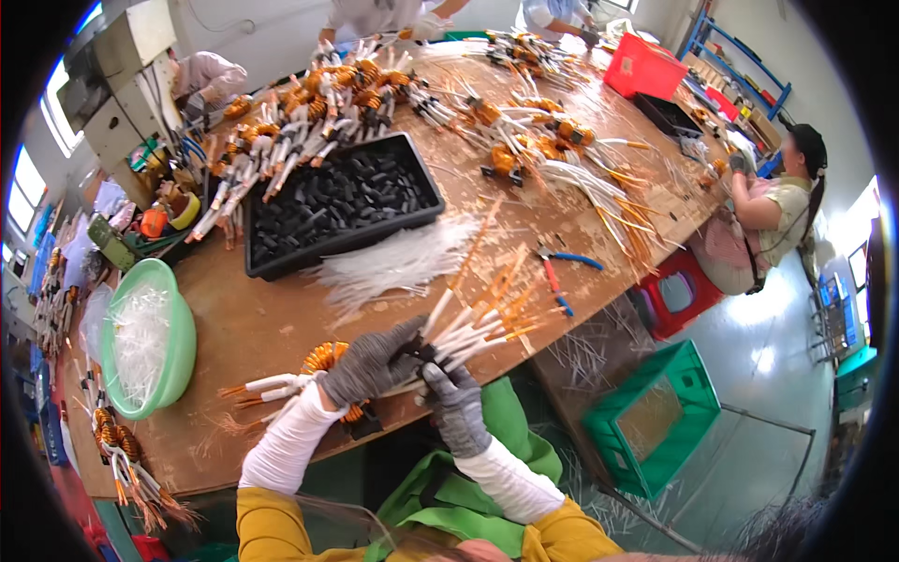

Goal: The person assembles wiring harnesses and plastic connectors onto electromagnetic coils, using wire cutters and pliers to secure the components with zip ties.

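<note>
My left hand (373, 363), in a grey glove with a white sleeve cover, is closed round a bundle of white-sleeved wires (465, 330). The wires fan out to the far right with bare copper-coloured ends. My right hand (457, 412), gloved alike, grips the near side of the same bundle, its fingertips by a black piece (426, 353); whether they pinch that piece cannot be seen. An orange copper-wound coil (324, 356) lies on the table beside my left hand, partly hidden by it. More white wires (267, 384) with copper ends stick out to its left.
Beyond my hands lie a heap of thin clear strips (403, 262), a black tray (342, 239) of short black tubes and red-and-blue pliers (567, 258). A green basin (178, 342) stands left. Coil bundles (318, 103) pile up behind. A green crate (693, 375) and a seated co-worker (768, 201) are right.
</note>
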Available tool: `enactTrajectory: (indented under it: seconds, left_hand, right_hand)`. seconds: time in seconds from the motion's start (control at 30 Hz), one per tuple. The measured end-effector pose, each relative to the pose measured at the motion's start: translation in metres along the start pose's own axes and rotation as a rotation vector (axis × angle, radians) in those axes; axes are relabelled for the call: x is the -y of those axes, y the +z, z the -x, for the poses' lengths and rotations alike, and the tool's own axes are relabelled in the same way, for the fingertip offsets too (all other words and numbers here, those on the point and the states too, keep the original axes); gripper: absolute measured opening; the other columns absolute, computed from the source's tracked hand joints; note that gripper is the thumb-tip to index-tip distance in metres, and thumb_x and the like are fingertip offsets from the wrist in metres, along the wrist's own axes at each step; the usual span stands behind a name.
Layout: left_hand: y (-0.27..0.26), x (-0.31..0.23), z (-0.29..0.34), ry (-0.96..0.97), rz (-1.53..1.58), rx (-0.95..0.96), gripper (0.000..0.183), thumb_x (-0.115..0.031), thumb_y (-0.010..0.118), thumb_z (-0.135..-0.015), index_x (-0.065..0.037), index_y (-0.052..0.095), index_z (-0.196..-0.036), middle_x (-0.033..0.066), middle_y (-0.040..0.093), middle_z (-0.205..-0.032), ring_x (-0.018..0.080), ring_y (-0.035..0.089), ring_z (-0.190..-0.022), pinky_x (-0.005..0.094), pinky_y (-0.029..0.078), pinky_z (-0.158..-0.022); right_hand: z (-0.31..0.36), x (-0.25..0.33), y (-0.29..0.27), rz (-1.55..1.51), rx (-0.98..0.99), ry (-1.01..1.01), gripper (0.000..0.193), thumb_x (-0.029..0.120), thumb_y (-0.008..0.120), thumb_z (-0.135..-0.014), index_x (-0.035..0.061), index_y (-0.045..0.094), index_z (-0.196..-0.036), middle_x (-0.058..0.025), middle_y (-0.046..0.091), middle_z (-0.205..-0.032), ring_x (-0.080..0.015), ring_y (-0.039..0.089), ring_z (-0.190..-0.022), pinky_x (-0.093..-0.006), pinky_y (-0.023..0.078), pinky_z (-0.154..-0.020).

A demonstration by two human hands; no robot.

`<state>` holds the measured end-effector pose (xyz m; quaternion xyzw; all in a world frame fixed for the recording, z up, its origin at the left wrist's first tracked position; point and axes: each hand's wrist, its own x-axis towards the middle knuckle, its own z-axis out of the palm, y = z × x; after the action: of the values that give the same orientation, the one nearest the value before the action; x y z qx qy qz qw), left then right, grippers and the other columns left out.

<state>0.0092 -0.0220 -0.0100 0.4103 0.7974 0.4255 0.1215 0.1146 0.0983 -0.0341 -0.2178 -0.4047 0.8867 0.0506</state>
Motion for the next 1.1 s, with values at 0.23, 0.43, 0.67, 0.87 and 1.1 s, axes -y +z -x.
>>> enactTrajectory:
  seconds: [0.23,0.43,0.67,0.87,1.1]
  left_hand:
    - [-0.005,-0.021,-0.001,0.021,-0.249,0.081,0.058,-0.005,0.057,-0.078,0.0,0.034,-0.13,0.018,0.061,-0.091,0.0313,0.062,-0.079,0.0352,0.049,-0.069]
    - [-0.002,-0.013,-0.003,0.122,-0.13,0.123,0.056,-0.011,0.055,-0.081,0.001,0.032,-0.13,0.021,0.059,-0.094,0.0349,0.061,-0.08,0.0372,0.049,-0.069]
    - [0.006,-0.013,-0.001,0.094,-0.261,0.053,0.052,-0.011,0.053,-0.082,0.004,0.033,-0.127,0.0234,0.058,-0.093,0.0345,0.061,-0.077,0.038,0.049,-0.066]
    - [0.01,-0.007,-0.001,-0.001,-0.248,-0.075,0.048,-0.005,0.048,-0.08,0.004,0.035,-0.126,0.0238,0.058,-0.094,0.0351,0.061,-0.077,0.0372,0.05,-0.067]
    - [0.01,-0.008,-0.002,0.039,-0.152,-0.052,0.052,-0.008,0.05,-0.08,0.001,0.033,-0.128,0.0235,0.055,-0.103,0.0358,0.058,-0.09,0.0376,0.049,-0.073]
  right_hand:
    - [0.005,-0.002,-0.002,0.05,0.057,-0.071,0.031,0.013,0.058,-0.085,0.0036,0.055,-0.114,0.0009,0.055,-0.077,-0.006,0.051,-0.061,-0.0206,0.047,-0.052]
    - [0.008,-0.004,-0.008,0.037,0.056,-0.084,0.033,0.013,0.057,-0.085,0.0035,0.053,-0.116,0.0004,0.055,-0.08,-0.0061,0.052,-0.062,-0.0211,0.048,-0.053]
    - [0.006,-0.001,-0.007,-0.012,0.065,-0.04,0.032,0.01,0.056,-0.085,0.0,0.052,-0.115,-0.0009,0.056,-0.081,-0.0079,0.054,-0.062,-0.0218,0.048,-0.053]
    - [0.007,-0.01,-0.015,-0.061,0.064,-0.038,0.03,0.01,0.056,-0.085,-0.0005,0.052,-0.113,-0.0044,0.059,-0.087,-0.0092,0.055,-0.064,-0.0239,0.051,-0.055]
    - [0.012,-0.006,-0.026,0.002,0.109,0.025,0.03,0.01,0.056,-0.086,0.0003,0.051,-0.114,-0.0046,0.06,-0.091,-0.0092,0.056,-0.067,-0.0236,0.051,-0.06]
